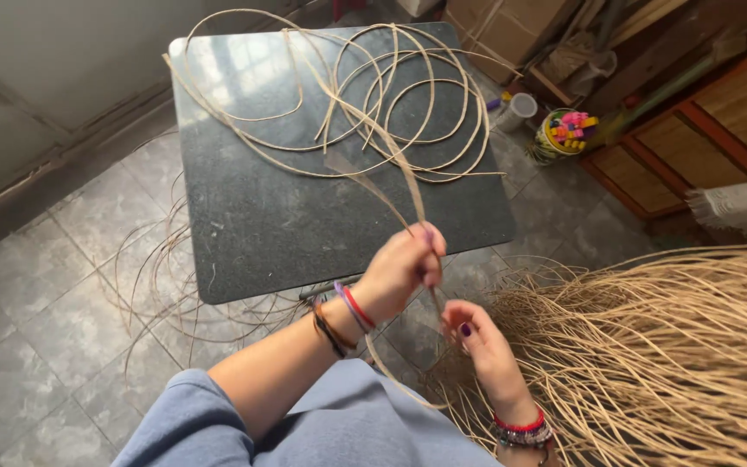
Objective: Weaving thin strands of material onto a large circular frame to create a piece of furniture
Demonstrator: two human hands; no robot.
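So a single flat cane strip [408, 186] is being worked here, pinched between both hands. The left hand [399, 268] is closed on it up high, fingertips clamped tight around the strand. The right hand [477, 342] sits just below and a bit nearer the body, with fingers curled on the lower part of the same strip. Whether that grip is firm or just guiding can't really be told.

Up and away from the left hand, the strip runs out onto the dark table [244, 216], where it's lost in a loose tangle of coils [391, 104]. Off to the outside of the right hand, a big bundle [667, 346] of cane is fanned across the floor, close by but not touched. Thinner loops [166, 285] are lying on the tiles below the table edge, on the far side of the left arm.

The step looks like one strand being drawn out and run through the fingers, maybe straightened or checked. For the next bit, a steady pull would probably be needed, with the coils kept from snagging on each other as the strip gets fed down from the table.
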